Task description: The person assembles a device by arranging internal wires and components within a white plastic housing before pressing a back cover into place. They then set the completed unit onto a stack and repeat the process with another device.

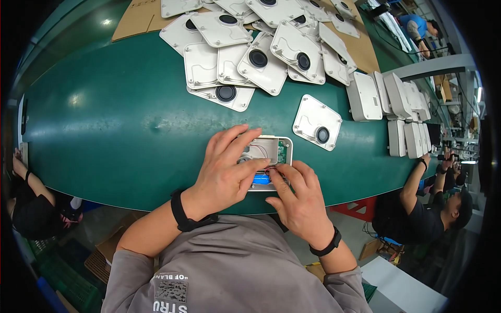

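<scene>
An open white plastic housing (290, 148) lies at the table's near edge, between my two hands. Inside it are a green circuit board (282, 151), a blue battery (261, 179) and thin wires (259, 150). My left hand (225, 169) covers the housing's left side, one finger reaching inside to the inner wall above the battery. From the right, my right hand (303, 201) curls around the housing's right side. Its index fingertip touches dark and red wires beside the battery, close to the left fingertip. The fingers partly hide what lies under them.
A white cover with a round black speaker (317, 123) lies alone beyond the housing. Farther back, many similar covers (261, 57) are heaped on cardboard (136, 20). White boxy units (365, 99) stand in rows at right. Co-workers sit at left and right of the green table (115, 141).
</scene>
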A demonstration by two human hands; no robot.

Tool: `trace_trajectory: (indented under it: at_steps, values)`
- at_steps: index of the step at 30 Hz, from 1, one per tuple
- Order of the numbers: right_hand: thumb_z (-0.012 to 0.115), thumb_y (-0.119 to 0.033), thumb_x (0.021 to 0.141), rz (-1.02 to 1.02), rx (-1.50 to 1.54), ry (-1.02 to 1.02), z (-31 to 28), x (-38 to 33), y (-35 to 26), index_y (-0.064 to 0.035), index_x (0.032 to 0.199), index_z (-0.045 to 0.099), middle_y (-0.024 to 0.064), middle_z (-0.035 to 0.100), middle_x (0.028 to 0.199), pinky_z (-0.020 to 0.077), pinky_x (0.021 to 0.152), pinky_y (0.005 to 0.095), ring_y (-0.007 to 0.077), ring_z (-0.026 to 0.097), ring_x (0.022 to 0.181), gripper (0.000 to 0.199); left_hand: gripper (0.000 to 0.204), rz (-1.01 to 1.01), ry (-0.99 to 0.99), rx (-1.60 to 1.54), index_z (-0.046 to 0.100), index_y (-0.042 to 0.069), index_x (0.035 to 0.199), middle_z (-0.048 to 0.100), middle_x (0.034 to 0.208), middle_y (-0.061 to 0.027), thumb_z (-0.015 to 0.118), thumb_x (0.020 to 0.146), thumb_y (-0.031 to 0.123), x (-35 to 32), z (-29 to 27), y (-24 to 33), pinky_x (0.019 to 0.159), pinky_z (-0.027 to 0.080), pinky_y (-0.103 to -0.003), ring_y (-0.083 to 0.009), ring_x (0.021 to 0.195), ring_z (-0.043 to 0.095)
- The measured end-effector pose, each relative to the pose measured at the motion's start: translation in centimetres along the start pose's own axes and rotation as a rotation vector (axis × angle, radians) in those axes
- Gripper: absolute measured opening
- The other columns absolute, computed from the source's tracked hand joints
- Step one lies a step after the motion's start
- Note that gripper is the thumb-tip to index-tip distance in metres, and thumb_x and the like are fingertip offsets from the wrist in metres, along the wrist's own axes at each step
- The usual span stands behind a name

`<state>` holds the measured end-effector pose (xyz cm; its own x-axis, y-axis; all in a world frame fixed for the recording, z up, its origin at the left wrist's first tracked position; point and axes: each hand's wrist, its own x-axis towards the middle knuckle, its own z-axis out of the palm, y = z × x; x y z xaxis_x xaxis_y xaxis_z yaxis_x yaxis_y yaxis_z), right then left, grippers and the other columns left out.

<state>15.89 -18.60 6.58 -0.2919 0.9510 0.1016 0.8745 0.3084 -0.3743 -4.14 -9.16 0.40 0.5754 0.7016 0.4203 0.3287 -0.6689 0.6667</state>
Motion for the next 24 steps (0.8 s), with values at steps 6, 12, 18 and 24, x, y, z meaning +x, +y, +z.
trace_trajectory:
  at_steps: [6, 12, 18, 24]
  values:
    - [0.078, -0.02, 0.084, 0.073, -0.009, 0.069, 1.1, 0.5, -0.8, -0.0017, 0.121, 0.069, 0.0135, 0.06, 0.123, 0.0499, 0.091, 0.0466, 0.0364, 0.057, 0.111, 0.043, 0.032, 0.002, 0.0, -0.011, 0.078, 0.013, 0.108, 0.056, 0.147, -0.0156, 0.077, 0.076, 0.005, 0.0, 0.0, 0.0, 0.111, 0.038, -0.055, -0.037, 0.138, 0.047]
    - [0.079, -0.017, 0.083, 0.198, -0.021, 0.04, 1.0, 2.5, -1.4, -0.0022, 0.111, 0.071, 0.0104, 0.061, 0.112, 0.0496, 0.085, 0.044, 0.0324, 0.057, 0.103, 0.032, 0.033, -0.006, 0.003, -0.003, 0.08, 0.014, 0.106, 0.06, 0.145, -0.0174, 0.076, 0.076, 0.001, 0.2, -0.3, 0.2, 0.109, 0.04, -0.053, -0.0407, 0.136, 0.051]
    - [0.077, -0.013, 0.084, 0.152, -0.103, -0.103, -0.4, 3.4, -1.4, -0.0033, 0.104, 0.074, 0.0094, 0.063, 0.107, 0.0502, 0.082, 0.0417, 0.0302, 0.059, 0.097, 0.022, 0.032, -0.008, -0.017, 0.011, 0.08, 0.013, 0.105, 0.059, 0.145, -0.018, 0.076, 0.076, 0.0, 0.3, -0.5, 0.4, 0.11, 0.04, -0.053, -0.0411, 0.137, 0.05]
    - [0.076, -0.01, 0.086, 0.055, 0.288, -0.112, -3.9, 3.1, 1.8, -0.0016, 0.106, 0.073, 0.0115, 0.066, 0.11, 0.0513, 0.086, 0.0412, 0.0317, 0.061, 0.1, 0.022, 0.032, -0.004, -0.021, 0.007, 0.079, 0.013, 0.106, 0.059, 0.145, -0.0185, 0.076, 0.077, 0.0, 0.2, -0.6, 0.3, 0.11, 0.039, -0.054, -0.0413, 0.137, 0.05]
